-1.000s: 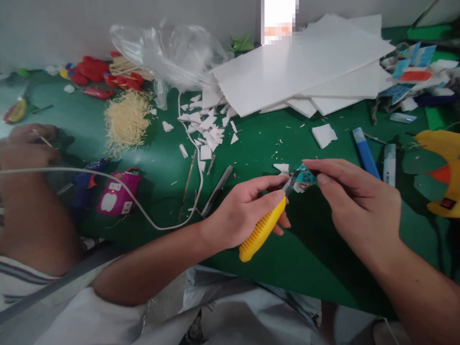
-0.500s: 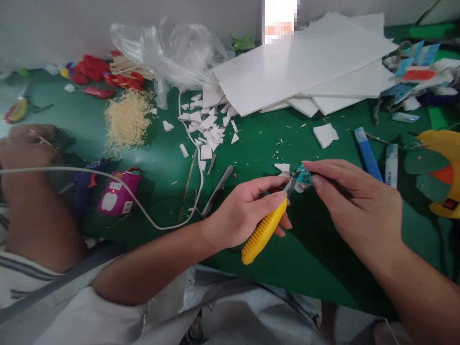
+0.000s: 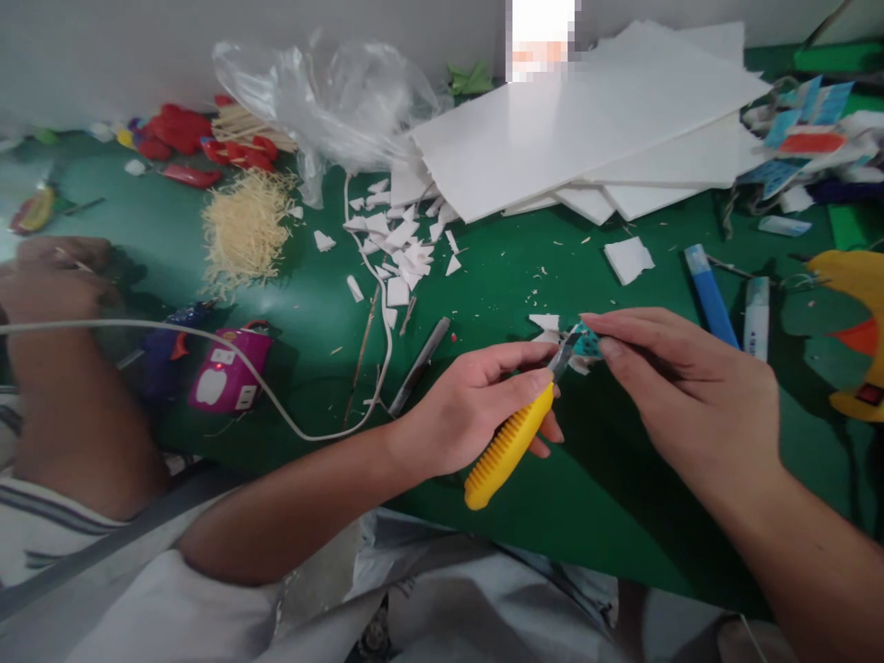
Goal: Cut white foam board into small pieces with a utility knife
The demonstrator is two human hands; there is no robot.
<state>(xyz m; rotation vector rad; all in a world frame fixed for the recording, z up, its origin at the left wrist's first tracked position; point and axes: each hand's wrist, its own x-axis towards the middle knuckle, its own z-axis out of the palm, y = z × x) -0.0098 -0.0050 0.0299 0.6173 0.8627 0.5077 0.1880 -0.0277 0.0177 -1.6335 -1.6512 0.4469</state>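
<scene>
My left hand (image 3: 473,396) is closed around a yellow utility knife (image 3: 507,451) with a ribbed handle, its blade pointing up and to the right. The blade meets a small teal patterned piece (image 3: 587,343), which my right hand (image 3: 697,387) pinches between thumb and fingertips. What the piece is made of I cannot tell. White foam scraps (image 3: 545,324) lie just behind and under the blade. A grey-handled tool (image 3: 420,366) rests on the green table (image 3: 497,276) left of the knife.
White foam boards (image 3: 587,120) are stacked at the back, with cut foam bits (image 3: 404,249) beside them. A white cable (image 3: 304,435) crosses by a pink box (image 3: 230,370). At left is another person's hand (image 3: 59,276). Blue (image 3: 711,299) and white tubes and a yellow tool (image 3: 849,322) lie right.
The teal piece has turned slightly between my right fingertips, against the blade. My left hand keeps its hold on the knife, and the view has shifted a little.
</scene>
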